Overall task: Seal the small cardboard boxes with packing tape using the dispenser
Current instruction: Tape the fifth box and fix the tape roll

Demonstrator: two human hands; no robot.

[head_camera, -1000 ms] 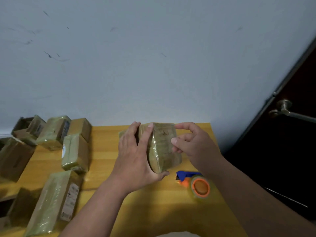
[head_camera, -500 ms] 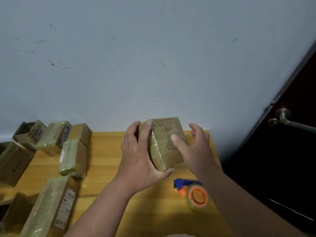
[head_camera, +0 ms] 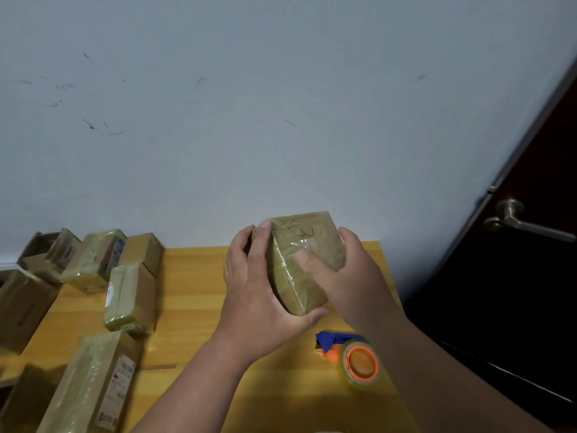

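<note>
Above the wooden table (head_camera: 193,307), left hand (head_camera: 259,295) and right hand (head_camera: 349,276) grip a tape-wrapped box (head_camera: 299,264), contents hidden.

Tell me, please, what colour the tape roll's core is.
Orange, on the tape roll; clearest in the head view.

Lighting: dim, soft and even; source not visible. Pale grey-blue wall (head_camera: 281,120) evenly lit, with a cool cast. Glare: small sheen on the tape-wrapped brown cardboard box (head_camera: 307,245) and on the yellow wooden table (head_camera: 193,292). Shadows: soft, at the near table edge; dark brown door (head_camera: 515,276) nearly black. Sharpness: mildly soft overall. Distortion: wide-angle bowing leans the door frame.
</note>
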